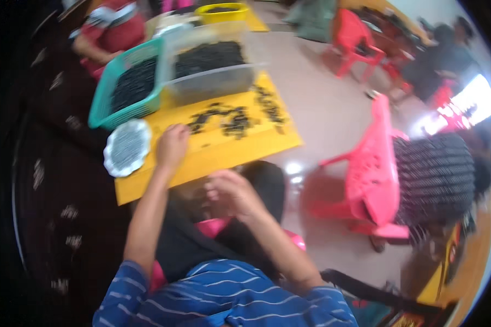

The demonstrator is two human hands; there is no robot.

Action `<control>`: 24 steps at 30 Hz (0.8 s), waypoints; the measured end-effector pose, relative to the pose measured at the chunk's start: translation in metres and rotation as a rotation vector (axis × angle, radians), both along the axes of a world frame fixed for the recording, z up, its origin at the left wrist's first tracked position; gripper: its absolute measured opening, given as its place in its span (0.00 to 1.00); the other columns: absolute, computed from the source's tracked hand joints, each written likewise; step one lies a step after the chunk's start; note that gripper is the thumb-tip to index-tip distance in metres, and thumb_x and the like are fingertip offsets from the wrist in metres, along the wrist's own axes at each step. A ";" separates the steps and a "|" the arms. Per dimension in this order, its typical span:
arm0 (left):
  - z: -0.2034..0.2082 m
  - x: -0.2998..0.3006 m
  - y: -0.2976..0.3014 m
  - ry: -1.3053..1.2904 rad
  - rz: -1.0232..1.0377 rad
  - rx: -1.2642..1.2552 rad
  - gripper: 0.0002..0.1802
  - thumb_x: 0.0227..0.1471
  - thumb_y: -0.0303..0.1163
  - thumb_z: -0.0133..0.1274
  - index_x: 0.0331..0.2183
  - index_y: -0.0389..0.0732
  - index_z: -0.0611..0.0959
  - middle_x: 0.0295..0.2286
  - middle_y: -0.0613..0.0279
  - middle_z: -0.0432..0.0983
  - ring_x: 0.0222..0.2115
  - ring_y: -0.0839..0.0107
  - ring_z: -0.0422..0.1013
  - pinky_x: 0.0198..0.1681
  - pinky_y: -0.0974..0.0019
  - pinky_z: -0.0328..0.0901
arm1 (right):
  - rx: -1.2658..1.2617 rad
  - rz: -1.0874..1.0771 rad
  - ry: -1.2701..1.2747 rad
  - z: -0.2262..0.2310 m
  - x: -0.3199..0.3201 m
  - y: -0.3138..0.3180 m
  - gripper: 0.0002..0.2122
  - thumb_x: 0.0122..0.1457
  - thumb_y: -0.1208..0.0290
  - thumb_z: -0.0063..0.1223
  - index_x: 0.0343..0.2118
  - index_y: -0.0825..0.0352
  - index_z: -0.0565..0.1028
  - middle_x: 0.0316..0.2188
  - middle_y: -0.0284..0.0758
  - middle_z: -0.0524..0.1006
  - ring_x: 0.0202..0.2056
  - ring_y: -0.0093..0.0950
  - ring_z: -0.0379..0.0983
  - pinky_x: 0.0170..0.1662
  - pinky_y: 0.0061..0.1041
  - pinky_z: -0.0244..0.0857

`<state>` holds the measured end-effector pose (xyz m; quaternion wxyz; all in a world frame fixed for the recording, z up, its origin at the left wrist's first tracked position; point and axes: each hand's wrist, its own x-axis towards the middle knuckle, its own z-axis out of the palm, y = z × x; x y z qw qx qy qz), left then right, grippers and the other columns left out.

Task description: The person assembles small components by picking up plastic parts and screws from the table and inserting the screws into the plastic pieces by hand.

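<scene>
Fingers of the left hand (pixel 173 146) curl over the yellow board (pixel 240 150), just left of scattered black pieces (pixel 235 122); the right hand (pixel 232 192) half-curls off its near edge. Blur hides any grip. Beyond stand a clear plastic bin (pixel 210 90) and green basket (pixel 95 109); glossy floor (pixel 311 98) opens rightward.

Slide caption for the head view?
Left hand over the yellow surface beside scattered black pieces; right hand above dark trousers.

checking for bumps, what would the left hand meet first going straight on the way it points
Likely the clear bin, with the left hand perhaps grazing black pieces alongside; depth is unclear.
</scene>
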<state>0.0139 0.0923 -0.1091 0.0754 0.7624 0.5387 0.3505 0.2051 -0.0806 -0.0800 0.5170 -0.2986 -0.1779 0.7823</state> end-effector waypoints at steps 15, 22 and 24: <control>0.017 0.000 -0.019 -0.129 -0.062 -0.038 0.07 0.51 0.30 0.55 0.33 0.39 0.83 0.28 0.52 0.77 0.32 0.52 0.76 0.36 0.54 0.70 | 0.018 -0.019 -0.052 0.002 0.005 -0.002 0.07 0.61 0.72 0.56 0.40 0.64 0.74 0.32 0.33 0.78 0.32 0.23 0.76 0.39 0.23 0.72; 0.032 0.031 -0.047 -0.056 -0.241 -0.029 0.10 0.50 0.35 0.58 0.33 0.41 0.84 0.29 0.56 0.77 0.31 0.55 0.75 0.35 0.55 0.70 | -0.001 -0.022 -0.055 0.004 0.005 -0.001 0.07 0.61 0.71 0.57 0.41 0.64 0.74 0.32 0.33 0.78 0.32 0.23 0.76 0.39 0.23 0.72; 0.028 0.033 -0.046 -0.001 -0.248 -0.017 0.09 0.50 0.35 0.57 0.33 0.42 0.83 0.29 0.56 0.76 0.31 0.54 0.75 0.35 0.55 0.70 | 0.000 -0.028 -0.054 0.005 0.004 -0.002 0.08 0.61 0.71 0.57 0.41 0.64 0.74 0.32 0.33 0.78 0.32 0.23 0.76 0.39 0.23 0.72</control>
